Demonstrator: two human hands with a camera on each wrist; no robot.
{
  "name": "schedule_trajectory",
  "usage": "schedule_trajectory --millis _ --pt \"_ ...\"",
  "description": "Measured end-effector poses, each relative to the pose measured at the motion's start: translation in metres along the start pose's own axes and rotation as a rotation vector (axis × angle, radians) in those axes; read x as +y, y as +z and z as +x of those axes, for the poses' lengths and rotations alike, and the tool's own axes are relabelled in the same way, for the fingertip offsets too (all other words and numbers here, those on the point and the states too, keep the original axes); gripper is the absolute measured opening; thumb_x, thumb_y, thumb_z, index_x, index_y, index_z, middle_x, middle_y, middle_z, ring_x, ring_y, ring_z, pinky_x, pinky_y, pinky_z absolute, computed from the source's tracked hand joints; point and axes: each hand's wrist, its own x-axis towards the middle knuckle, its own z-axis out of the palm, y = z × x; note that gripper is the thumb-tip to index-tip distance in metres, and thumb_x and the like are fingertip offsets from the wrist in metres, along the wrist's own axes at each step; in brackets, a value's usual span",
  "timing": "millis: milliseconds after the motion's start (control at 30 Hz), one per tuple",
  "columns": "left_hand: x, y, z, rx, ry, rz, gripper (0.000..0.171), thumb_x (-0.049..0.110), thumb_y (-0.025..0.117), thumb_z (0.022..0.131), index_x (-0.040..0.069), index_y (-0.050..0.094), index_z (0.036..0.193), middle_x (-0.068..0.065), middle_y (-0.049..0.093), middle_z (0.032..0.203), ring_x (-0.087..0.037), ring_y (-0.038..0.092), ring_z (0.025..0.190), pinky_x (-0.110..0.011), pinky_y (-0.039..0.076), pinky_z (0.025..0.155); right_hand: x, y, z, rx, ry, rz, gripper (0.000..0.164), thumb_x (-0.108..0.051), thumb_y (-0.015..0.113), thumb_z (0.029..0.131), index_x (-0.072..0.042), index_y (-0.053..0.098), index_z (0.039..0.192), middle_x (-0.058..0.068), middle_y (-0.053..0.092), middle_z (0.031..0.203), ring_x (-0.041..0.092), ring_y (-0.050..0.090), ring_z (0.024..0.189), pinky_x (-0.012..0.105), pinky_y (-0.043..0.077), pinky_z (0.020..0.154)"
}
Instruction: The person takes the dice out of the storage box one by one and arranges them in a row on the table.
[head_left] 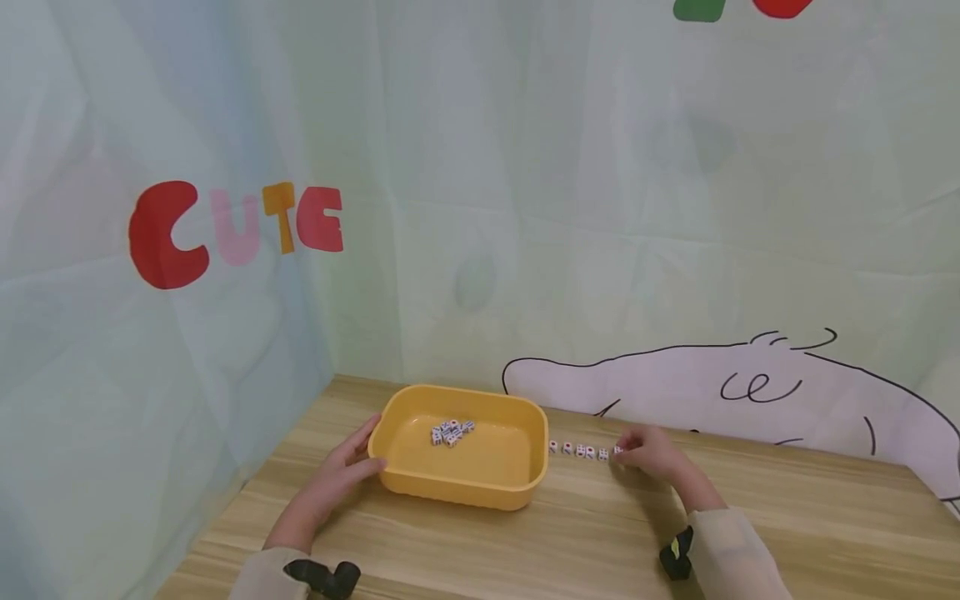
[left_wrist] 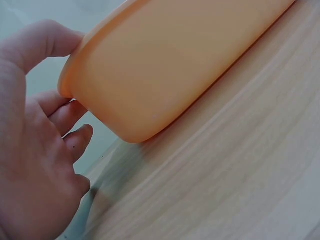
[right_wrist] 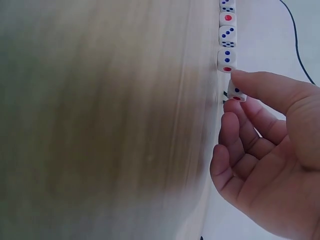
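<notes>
A yellow plastic tub (head_left: 465, 493) stands on the table, with several white dice (head_left: 452, 432) clustered on its floor. My left hand (head_left: 341, 479) grips the tub's left end; the left wrist view shows the thumb on the rim and fingers below it. To the right of the tub, several dice (head_left: 581, 451) lie in a row. At that row's right end, my right hand (head_left: 651, 454) pinches one die (right_wrist: 237, 93) between thumb and fingers, close to the last die (right_wrist: 227, 60) of the row.
The wood-grain table (head_left: 570, 542) meets printed fabric walls (head_left: 450, 208) at its left and back. Dark devices (head_left: 326, 577) are worn at both wrists.
</notes>
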Motion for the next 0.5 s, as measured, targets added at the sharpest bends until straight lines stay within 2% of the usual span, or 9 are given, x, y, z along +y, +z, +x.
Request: schedule_trajectory --millis 200,500 --pt "0.0017 0.0001 -0.0008 -0.001 -0.004 0.003 0.076 0.015 0.059 0.092 0.006 0.018 0.154 -0.019 0.016 0.159 -0.038 0.020 0.144 -0.053 0.018 0.115 0.0002 0.0030 -0.0005 -0.003 -0.009 -0.002 0.013 -0.008 0.072 0.079 0.000 0.063 0.082 0.004 0.059 0.078 0.017 0.050 0.073 0.028 0.042 0.062" --pt "0.0038 0.0009 -0.0017 0.007 -0.024 0.019 0.076 0.017 0.060 0.091 0.007 0.018 0.154 -0.018 0.015 0.159 -0.037 0.018 0.145 -0.053 0.018 0.115 0.0000 0.0058 0.0016 -0.011 0.001 -0.045 0.012 -0.008 0.072 0.079 0.000 0.063 0.081 0.004 0.058 0.078 0.017 0.051 0.073 0.029 0.042 0.063"
